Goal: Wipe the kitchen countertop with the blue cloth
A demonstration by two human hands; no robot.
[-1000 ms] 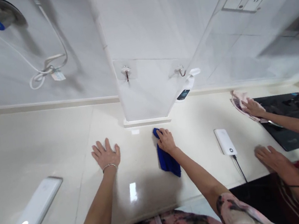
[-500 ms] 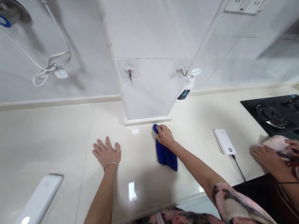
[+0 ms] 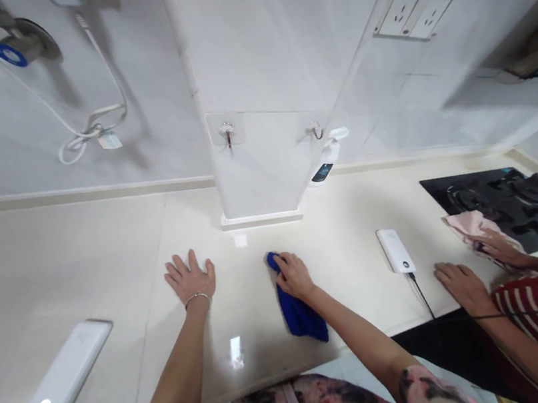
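My left hand (image 3: 191, 279) lies flat on the pale countertop (image 3: 80, 256), its fingers spread, a bracelet round the wrist. To its right, my right hand (image 3: 295, 276) grips a blue cloth (image 3: 300, 318) and presses it on the counter. One end of the cloth pokes out beyond my fingertips; the rest trails under my palm toward the front edge. Part of the cloth is hidden by the hand.
At left lies a white power bank (image 3: 75, 372) with a black cable. A second white power bank (image 3: 394, 251) is right of me. Ahead, a wall pillar (image 3: 258, 176) juts out, a white bottle (image 3: 326, 160) beside it. Far right, a co-worker's hand holds a pink cloth (image 3: 475, 226) by the gas stove (image 3: 510, 192).
My right hand has drawn the blue cloth back toward me, away from the pillar. My left hand stays put. The co-worker's pink cloth has shifted onto the stove's near edge.
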